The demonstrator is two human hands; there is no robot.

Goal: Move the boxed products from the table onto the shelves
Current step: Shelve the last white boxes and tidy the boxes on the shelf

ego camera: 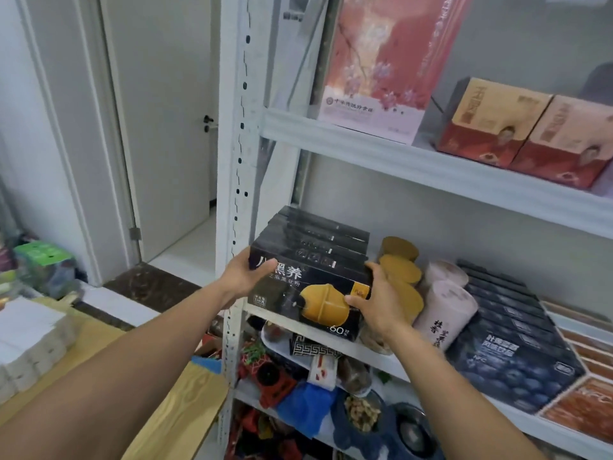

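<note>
Both hands, left hand (247, 273) and right hand (374, 302), clasp the ends of the black rectangular cardboard box (298, 290) at the front edge of the white metal shelf (282, 322), fingers and boxes behind partly hidden.

Your black box (308, 287) looks like smooth, glossy card that catches the light, the shelves (431, 167) around it are matt white-painted metal — the upright punched with holes — while the tabletop (185, 416) shows pale yellow wood grain and the blue bag (305, 406) below looks like crinkled plastic.
</note>
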